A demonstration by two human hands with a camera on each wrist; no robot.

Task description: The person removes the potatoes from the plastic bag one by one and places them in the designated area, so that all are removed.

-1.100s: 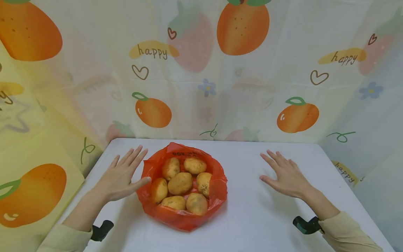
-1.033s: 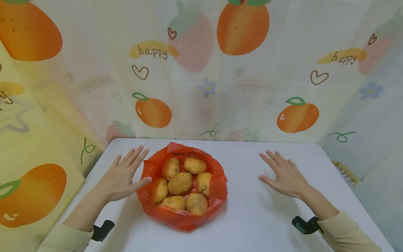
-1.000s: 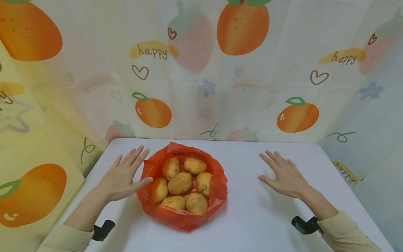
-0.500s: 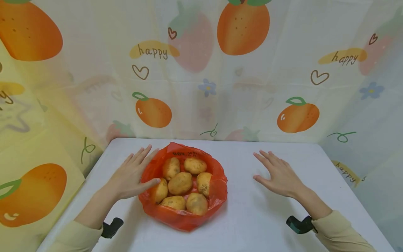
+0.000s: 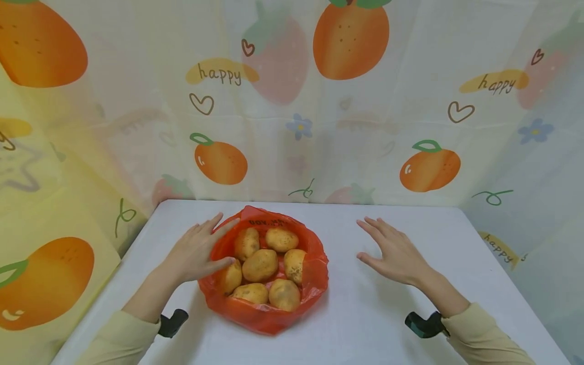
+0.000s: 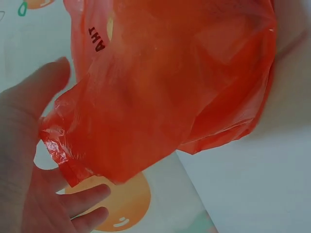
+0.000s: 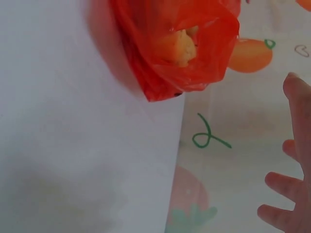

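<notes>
A red plastic bag (image 5: 315, 284) with its mouth rolled wide sits on the white table. Several potatoes (image 5: 260, 265) lie inside it. My left hand (image 5: 196, 253) is at the bag's left rim, fingers extended and thumb over the edge. In the left wrist view, the bag's rim (image 6: 63, 150) stands between thumb and fingers; whether they touch it I cannot tell. Off to the right of the bag, my right hand (image 5: 399, 253) hovers over the table with fingers spread, holding nothing. The right wrist view shows its fingers (image 7: 282, 187) apart from the bag.
The white table (image 5: 365, 324) reaches back to a hanging cloth (image 5: 356, 111) printed with oranges and strawberries, which also covers both sides. A dark wrist camera (image 5: 173, 323) is strapped to the left wrist and another wrist camera (image 5: 425, 324) to the right.
My left hand has moved right, from beside the bag to its left rim. My right hand has shifted left, closer to the bag. The bag and potatoes stay in place.
</notes>
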